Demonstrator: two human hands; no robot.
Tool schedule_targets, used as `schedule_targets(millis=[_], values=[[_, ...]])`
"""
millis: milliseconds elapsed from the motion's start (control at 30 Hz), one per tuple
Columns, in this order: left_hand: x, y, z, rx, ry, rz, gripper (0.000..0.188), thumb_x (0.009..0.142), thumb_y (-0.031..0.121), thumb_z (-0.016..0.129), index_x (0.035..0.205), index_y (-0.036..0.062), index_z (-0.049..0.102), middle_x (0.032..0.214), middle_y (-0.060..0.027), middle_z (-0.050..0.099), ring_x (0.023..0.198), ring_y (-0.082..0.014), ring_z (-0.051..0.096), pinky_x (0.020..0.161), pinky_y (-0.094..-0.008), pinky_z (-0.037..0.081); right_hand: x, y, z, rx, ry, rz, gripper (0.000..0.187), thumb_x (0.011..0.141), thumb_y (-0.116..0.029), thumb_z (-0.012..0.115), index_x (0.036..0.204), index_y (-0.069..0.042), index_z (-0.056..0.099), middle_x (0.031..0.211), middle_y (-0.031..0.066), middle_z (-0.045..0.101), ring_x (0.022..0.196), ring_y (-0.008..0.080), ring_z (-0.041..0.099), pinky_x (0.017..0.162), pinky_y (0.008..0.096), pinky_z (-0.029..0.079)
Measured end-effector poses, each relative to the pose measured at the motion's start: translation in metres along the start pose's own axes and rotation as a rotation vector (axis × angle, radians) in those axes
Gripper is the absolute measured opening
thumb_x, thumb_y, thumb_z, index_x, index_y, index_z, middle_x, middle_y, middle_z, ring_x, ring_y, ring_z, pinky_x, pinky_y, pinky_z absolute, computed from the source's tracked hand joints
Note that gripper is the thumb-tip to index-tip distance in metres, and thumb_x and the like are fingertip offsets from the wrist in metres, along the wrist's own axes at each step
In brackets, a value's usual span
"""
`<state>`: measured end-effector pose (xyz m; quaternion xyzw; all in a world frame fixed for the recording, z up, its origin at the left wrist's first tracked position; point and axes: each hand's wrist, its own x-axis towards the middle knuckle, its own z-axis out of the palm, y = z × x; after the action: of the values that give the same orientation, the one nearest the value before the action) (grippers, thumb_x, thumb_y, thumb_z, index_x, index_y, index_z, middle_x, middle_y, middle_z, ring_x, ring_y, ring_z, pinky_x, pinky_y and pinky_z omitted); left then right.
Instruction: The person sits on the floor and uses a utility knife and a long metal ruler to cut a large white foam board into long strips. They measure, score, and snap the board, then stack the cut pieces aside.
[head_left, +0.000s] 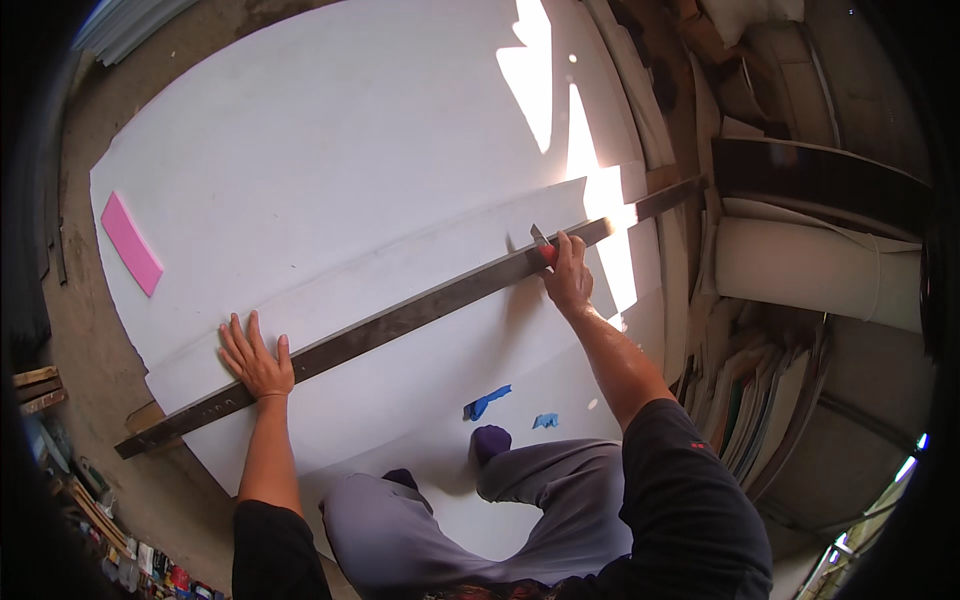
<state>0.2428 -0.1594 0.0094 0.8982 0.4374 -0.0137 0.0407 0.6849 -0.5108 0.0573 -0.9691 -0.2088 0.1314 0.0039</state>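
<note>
A long dark straightedge (400, 318) lies slantwise across large white sheets (350, 130), from near left to far right. My left hand (256, 362) presses on the sheet and the straightedge near its left end, fingers spread. In my right hand (571, 276) is a utility knife (547, 250) with a red body, its blade pointing up and away from me. The knife is just over the straightedge; whether the blade touches the sheet I cannot tell. Under the straightedge a narrower white strip (330, 290) overlaps the big sheet.
A pink strip (132, 245) lies at the sheet's left edge. Two blue scraps, one larger (487, 402) and one smaller (545, 421), are by my feet. Upright boards (765, 400) and a white roll (820, 262) stand at right. Sunlight falls across the sheet's right part.
</note>
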Motion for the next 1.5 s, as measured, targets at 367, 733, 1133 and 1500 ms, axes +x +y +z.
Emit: schedule_targets(millis=[367,733,1133,1500], values=[[0.006,0.003,-0.003,0.035,-0.104,-0.008,0.072,0.1,0.05,0.053,0.163,0.0189,0.035,0.173,-0.0148,0.02,0.161,-0.0403,0.008,0.125,-0.0664,0.006,0.004,-0.067,-0.025,0.04,-0.271,0.33,0.041,0.085,-0.005,0.057,0.126,-0.001,0.061,0.133,0.0197,0.063,0.125,0.0426,0.061,0.104,0.051,0.051],[0.004,0.007,-0.006,-0.029,-0.154,-0.009,0.072,0.101,0.051,0.052,0.164,0.0228,0.033,0.173,-0.0137,0.017,0.161,-0.0404,0.007,0.125,-0.0664,0.005,0.01,-0.041,-0.009,0.103,-0.327,0.405,0.043,0.09,-0.009,0.057,0.133,-0.001,0.056,0.143,0.0188,0.055,0.13,0.0393,0.059,0.106,0.0485,0.051],[0.002,0.005,-0.015,-0.129,-0.3,-0.119,0.072,0.1,0.056,0.053,0.164,0.0267,0.035,0.174,-0.0141,0.017,0.161,-0.0431,0.004,0.124,-0.0689,-0.002,0.008,-0.093,-0.025,-0.004,-0.175,0.221,0.032,0.102,-0.022,0.054,0.132,-0.014,0.062,0.12,0.0164,0.071,0.114,0.041,0.067,0.095,0.0509,0.053],[-0.003,0.012,-0.001,-0.252,-0.179,-0.111,0.067,0.102,0.056,0.048,0.164,0.0327,0.034,0.175,-0.012,0.014,0.16,-0.0434,0.006,0.124,-0.0707,0.004,-0.106,-0.302,0.046,0.122,-0.171,-0.192,0.033,0.1,-0.036,0.065,0.124,-0.014,0.064,0.117,0.007,0.069,0.103,0.0323,0.068,0.086,0.0482,0.052]])
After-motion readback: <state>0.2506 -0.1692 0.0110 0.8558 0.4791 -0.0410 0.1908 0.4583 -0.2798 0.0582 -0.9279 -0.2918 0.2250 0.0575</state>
